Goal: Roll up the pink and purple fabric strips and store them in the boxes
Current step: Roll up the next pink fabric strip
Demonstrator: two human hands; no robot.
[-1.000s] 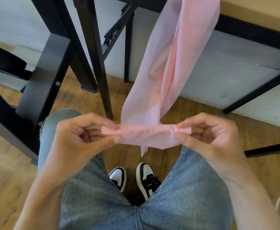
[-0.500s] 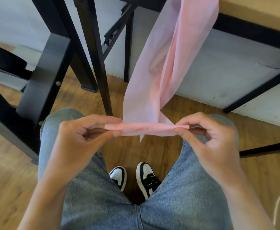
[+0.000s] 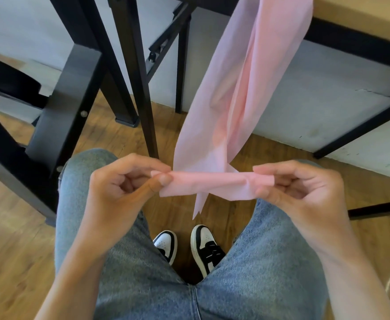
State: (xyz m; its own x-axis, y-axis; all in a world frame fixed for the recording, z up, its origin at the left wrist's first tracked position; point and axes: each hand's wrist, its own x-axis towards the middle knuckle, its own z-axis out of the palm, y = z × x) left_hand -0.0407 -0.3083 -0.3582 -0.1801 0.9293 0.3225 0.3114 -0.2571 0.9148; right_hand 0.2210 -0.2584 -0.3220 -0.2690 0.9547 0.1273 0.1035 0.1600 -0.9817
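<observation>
Barely begun: only the first turn or two wound at the bottom end of the pink strip (image 3: 242, 88), the rest hanging from the table edge (image 3: 360, 15). Left hand (image 3: 124, 185) and right hand (image 3: 297, 188) each pinching one end of the small roll above the knees. No boxes or purple strip in view. Versus half a second ago, roll turned over, its flat face showing wider.

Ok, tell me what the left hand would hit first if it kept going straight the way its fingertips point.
The left hand points right along the rolled end of the pink fabric strip it pinches. Going on, it would likely meet the right hand holding the other end, though depth is hard to judge.
</observation>
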